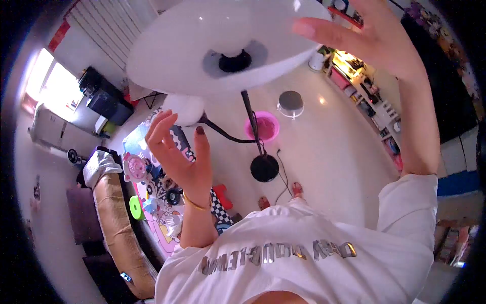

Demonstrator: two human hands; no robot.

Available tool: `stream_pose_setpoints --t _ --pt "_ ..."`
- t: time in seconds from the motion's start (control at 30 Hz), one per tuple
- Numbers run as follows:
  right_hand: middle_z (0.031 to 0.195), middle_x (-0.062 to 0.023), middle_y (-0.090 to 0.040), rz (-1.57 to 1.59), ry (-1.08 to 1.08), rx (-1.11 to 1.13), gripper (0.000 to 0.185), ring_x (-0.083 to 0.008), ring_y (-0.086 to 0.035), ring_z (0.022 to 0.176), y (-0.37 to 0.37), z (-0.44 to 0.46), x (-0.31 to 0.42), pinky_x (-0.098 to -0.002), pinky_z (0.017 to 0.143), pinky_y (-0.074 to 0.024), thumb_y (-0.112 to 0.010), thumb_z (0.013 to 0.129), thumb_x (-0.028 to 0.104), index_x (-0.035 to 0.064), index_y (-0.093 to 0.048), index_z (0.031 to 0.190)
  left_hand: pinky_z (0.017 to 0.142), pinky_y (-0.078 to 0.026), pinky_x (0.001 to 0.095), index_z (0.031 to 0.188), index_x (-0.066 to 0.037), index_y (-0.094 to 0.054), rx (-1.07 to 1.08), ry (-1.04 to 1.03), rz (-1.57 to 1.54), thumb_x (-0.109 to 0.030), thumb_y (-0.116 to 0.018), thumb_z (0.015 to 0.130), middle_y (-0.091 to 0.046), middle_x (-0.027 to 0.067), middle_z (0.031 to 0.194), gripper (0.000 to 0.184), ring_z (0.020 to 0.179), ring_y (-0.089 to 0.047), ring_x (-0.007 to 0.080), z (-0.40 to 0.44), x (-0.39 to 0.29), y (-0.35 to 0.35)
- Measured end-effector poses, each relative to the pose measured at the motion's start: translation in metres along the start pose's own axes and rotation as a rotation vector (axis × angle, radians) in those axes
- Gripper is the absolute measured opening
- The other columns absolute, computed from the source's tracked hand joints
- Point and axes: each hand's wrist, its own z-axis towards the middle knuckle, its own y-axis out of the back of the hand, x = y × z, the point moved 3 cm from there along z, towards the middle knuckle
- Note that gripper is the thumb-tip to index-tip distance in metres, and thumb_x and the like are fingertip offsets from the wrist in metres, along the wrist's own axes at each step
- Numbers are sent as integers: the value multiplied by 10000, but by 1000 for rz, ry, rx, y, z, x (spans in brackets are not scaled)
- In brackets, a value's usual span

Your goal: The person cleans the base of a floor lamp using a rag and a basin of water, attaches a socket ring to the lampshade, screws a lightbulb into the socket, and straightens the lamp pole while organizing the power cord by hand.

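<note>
A large white lamp shade [172, 55] fills the upper middle, its dark socket opening facing me. Below it, a thin black stand [248, 109] runs down to a round black base [265, 168] on the floor. A smaller white shade [185, 110] hangs on a curved black arm. My left hand [179, 157] is raised beneath that smaller shade, fingers loosely bent and apart, holding nothing. At the upper right, my right hand [369, 43] has its thumb stretched across the big shade's right edge; contact is unclear. Its other fingers run out of view.
Behind the stand are a pink basin [276, 124] and a round grey-topped stool [291, 103]. A cable [284, 175] trails over the floor by my feet. Left are a colourful mat [157, 223] with toys and a brown-covered sofa [119, 223]; right, a cluttered shelf [372, 109].
</note>
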Motion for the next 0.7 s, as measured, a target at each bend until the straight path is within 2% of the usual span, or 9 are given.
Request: stream_pose_setpoints --t 0.1,0.2,0.23,0.33,0.4,0.47,0.57,0.67,0.7 --pt "1321 -155 -485 -13 62 -88 584 -283 -464 1239 -1 -31 15 -419 1028 -363 -757 795 170 34 -500 1302 1056 -355 384 1131 -28 -495 75 92 13 80 -607 739 -488 139 1188 421 1183 -472 274 -22 8 -7" --pt "1387 -152 -440 7 -31 -115 625 -310 -433 1283 2 -64 30 -446 1076 -329 -747 793 218 28 -482 1326 1050 -356 374 1107 -38 -507 161 189 -6 77 -610 734 -507 126 1156 403 1144 -487 261 -57 32 -10" --pt "1401 -151 -426 26 -105 -136 651 -322 -425 1292 -2 -81 34 -455 1094 -316 -750 789 269 39 -478 1334 1009 -387 360 1074 -44 -522 163 230 12 68 -615 728 -537 113 1096 375 1085 -511 257 -71 40 -14" --pt "1348 -197 -497 -62 -204 -79 650 -302 -492 1256 2 -110 52 -386 1067 -360 -701 832 349 -1 -469 1327 946 -425 357 1033 -45 -546 272 289 46 61 -619 718 -560 101 1031 340 1041 -526 271 -117 73 -23" --pt "1280 -190 -573 -10 -270 -32 538 -285 -553 1203 -3 -128 65 -353 1020 -409 -643 879 291 -1 -495 1306 916 -439 358 1016 -52 -561 333 407 49 57 -618 713 -573 97 1015 326 1029 -530 278 -154 95 -30" --pt "1211 -128 -638 201 -378 -22 364 -282 -599 1141 -25 -155 76 -363 968 -450 -579 926 144 51 -552 1277 901 -449 359 1006 -57 -573 401 490 82 53 -618 711 -583 94 1011 318 1019 -537 280 -192 108 -36" --pt "1228 -138 -631 438 -591 51 355 -274 -648 1067 -60 -198 83 -371 957 -463 -488 974 135 61 -508 1321 888 -465 358 1009 -63 -579 514 582 101 34 -625 715 -593 90 1013 313 990 -556 274 -255 128 -48" --pt "1148 -131 -671 634 -802 52 418 -219 -646 1067 -102 -244 97 -349 984 -436 -370 1039 274 34 -452 1372 863 -480 362 1012 -68 -584 694 630 209 25 -634 713 -590 94 995 316 972 -562 272 -318 132 -58" --pt "1178 -133 -655 734 -852 27 427 -220 -642 1074 -117 -260 103 -353 987 -434 -368 1039 278 33 -438 1381 835 -491 365 1014 -72 -591 740 623 229 16 -641 711 -593 102 990 319 971 -564 268 -344 139 -60"
